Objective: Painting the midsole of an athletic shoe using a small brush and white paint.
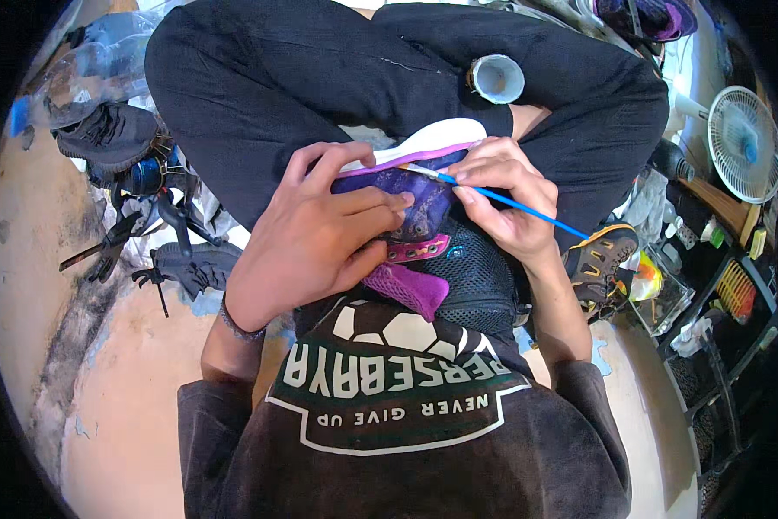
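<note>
A purple shoe (425, 197) with a white sole (441, 138) lies on its side in my lap. Its pink eyelet strip and mesh tongue (410, 292) face my body. My left hand (315, 227) grips the shoe, fingers spread over the upper and the sole edge. In my right hand (508, 192) is a thin paintbrush (527, 209) with a blue handle. The bristle end meets the line where the upper joins the sole. A small cup (498, 80) with a whitish inside rests on my crossed legs, beyond the right hand.
Dark shoes (108, 137) and black clamp-like tools (181, 221) lie at the left. On the right are a brown and yellow shoe (603, 259), a white fan (745, 145) and a black rack (709, 346). Another purple shoe (657, 19) sits at the far right.
</note>
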### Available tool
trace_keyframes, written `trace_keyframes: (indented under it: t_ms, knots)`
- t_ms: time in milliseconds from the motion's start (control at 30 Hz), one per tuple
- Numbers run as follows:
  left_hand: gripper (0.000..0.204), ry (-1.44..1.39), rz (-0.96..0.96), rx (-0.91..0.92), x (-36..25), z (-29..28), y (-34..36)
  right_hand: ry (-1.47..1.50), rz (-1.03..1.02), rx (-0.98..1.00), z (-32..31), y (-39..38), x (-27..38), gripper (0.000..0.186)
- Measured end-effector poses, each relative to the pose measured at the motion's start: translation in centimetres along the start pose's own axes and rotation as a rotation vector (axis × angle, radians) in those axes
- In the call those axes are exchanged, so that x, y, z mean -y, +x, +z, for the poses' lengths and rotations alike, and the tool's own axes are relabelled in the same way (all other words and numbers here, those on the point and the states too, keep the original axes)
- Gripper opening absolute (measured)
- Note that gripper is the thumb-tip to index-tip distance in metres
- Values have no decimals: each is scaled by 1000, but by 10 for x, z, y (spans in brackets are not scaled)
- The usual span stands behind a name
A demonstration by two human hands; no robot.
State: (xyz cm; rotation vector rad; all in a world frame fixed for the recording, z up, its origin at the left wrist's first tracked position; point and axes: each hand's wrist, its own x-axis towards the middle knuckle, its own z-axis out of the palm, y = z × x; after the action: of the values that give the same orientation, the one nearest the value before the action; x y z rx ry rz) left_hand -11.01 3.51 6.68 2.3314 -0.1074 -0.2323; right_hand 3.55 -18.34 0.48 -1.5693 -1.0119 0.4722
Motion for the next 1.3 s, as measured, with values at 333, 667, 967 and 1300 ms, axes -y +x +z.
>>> trace_keyframes:
  t_ms: [333,667,967,1300]
  knots:
    - [29,24,3,13,0,1,-2,-168,1,55,-31,-5,7,14]
    - [28,19,3,1,-2,1,-3,-211,-32,109,-17,9,15,15]
    - [29,7,3,0,-1,0,-3,-164,-20,81,-5,12,20,14]
    - [30,13,2,16,-2,0,-1,-236,-55,86,-15,15,28,13]
